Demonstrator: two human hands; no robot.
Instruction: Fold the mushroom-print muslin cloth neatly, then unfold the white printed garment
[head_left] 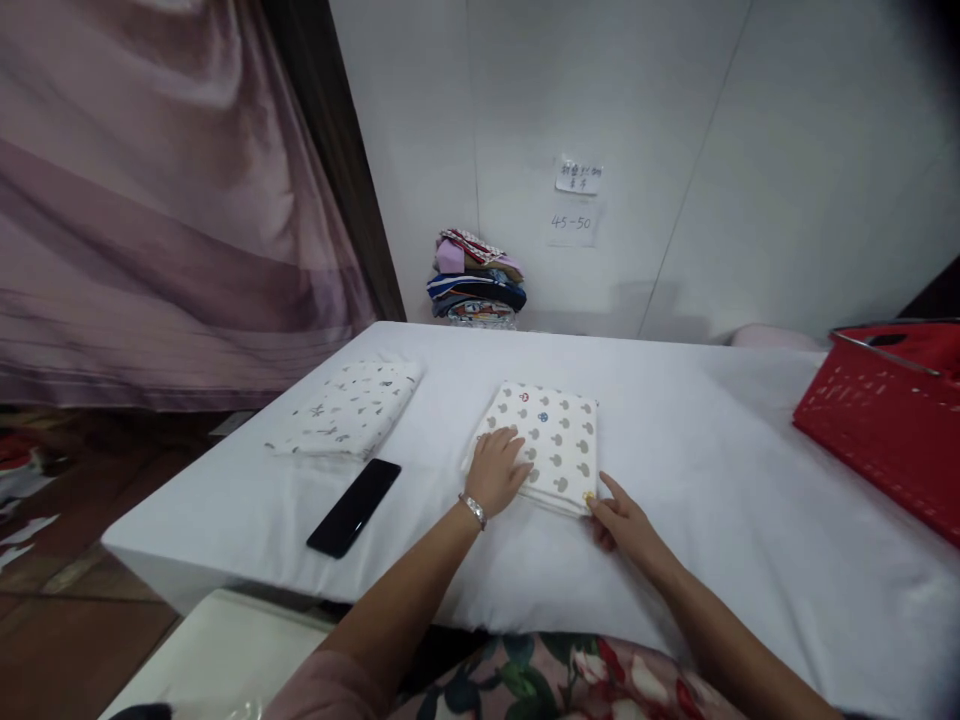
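A folded white cloth [559,435] with a grey mushroom print and a few coloured ones lies on the white-covered table. My left hand [496,470], with a bracelet at the wrist, rests flat on the cloth's near left part, fingers spread. At the near right corner is my right hand [619,520]. Its index finger stretches out along the right edge, and the thumb touches the corner. The other fingers curl below and are partly hidden. Farther left lies a second folded white cloth [352,405] with a small dark print, apart from both hands.
A black phone [354,508] lies left of my left forearm. On the right stands a red basket [885,420] with a metal handle. Beyond the table's far edge is a stack of folded clothes [478,280]. Paper notes [574,222] hang on the wall; a pink curtain [165,200] hangs left.
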